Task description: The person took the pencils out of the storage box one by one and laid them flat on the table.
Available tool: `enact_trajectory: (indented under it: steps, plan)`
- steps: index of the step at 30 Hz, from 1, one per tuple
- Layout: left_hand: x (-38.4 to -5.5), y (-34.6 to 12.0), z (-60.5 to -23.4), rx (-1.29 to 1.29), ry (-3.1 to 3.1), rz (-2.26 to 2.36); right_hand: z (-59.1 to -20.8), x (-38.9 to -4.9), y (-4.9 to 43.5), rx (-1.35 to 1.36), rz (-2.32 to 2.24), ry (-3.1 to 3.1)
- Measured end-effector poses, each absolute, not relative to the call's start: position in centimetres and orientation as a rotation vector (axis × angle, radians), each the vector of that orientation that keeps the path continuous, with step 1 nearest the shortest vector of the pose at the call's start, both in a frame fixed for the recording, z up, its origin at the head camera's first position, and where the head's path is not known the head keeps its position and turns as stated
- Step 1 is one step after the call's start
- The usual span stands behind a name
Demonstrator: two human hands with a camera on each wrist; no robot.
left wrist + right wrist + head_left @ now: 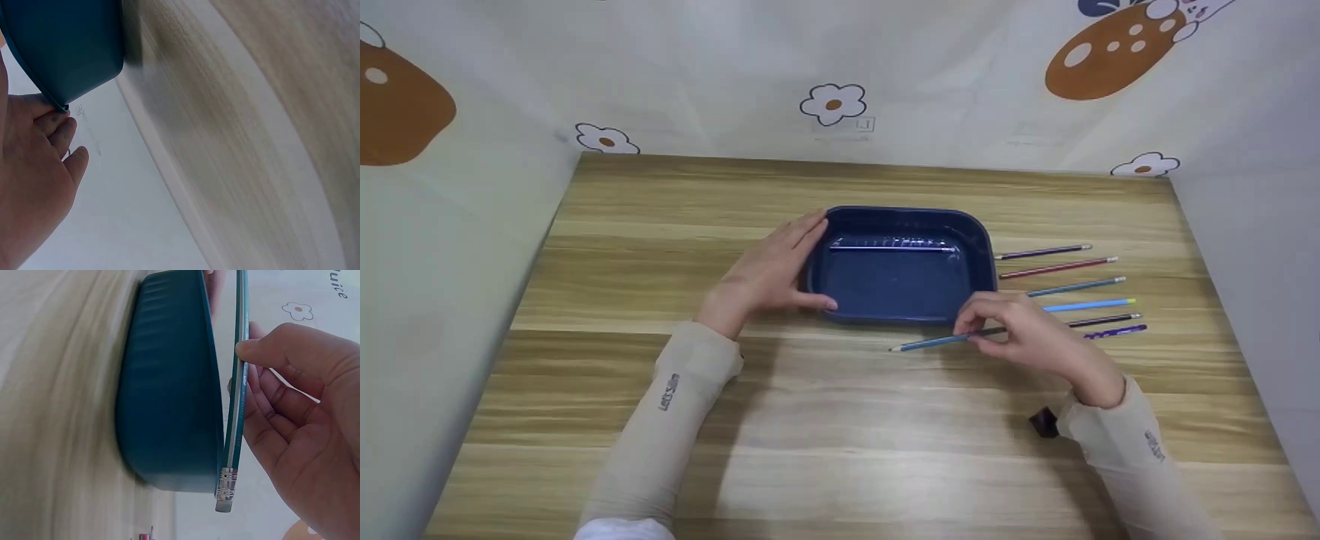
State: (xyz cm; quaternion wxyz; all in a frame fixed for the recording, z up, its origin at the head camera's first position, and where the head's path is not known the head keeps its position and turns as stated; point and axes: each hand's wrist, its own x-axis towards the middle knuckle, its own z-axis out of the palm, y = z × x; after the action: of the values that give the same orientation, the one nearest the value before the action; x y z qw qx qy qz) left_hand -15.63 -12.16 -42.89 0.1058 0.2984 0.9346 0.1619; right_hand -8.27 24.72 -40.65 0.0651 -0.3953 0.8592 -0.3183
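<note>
A deep blue rectangular tray (892,292) stands on the wooden table. My left hand (765,274) holds its left end, fingers along the far left corner and thumb over the near rim; the left wrist view shows fingertips at the rim (59,106). Between thumb and fingers my right hand (1024,330) pinches a teal striped pencil (239,399) just outside the near right corner. Its sharpened tip points left, and its silver ferrule and eraser (224,503) show in the right wrist view. Inside the tray one pencil (892,248) lies lengthwise near the far wall.
Right of the tray several pencils lie side by side, among them a red one (1057,268), a bright blue one (1091,305) and a patterned purple one (1116,331). A patterned pale wall covering (720,90) rises behind the table (622,247) and at both sides.
</note>
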Motion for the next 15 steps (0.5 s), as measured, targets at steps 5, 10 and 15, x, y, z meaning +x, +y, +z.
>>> enact_trajectory:
  steps: [5,10,15]
  plan:
    - [-15.6,-12.2,-42.9,0.880,2.760,0.456,-41.2,-7.5,25.5,-1.171,-0.913,2.626]
    - [-15.6,-12.2,-42.9,0.872,2.759,0.444,-41.8,-6.7,26.6,-1.096,-0.882,2.639]
    - [-15.6,-12.2,-42.9,0.867,2.759,0.442,-42.6,-5.9,27.9,-1.094,-0.903,2.649]
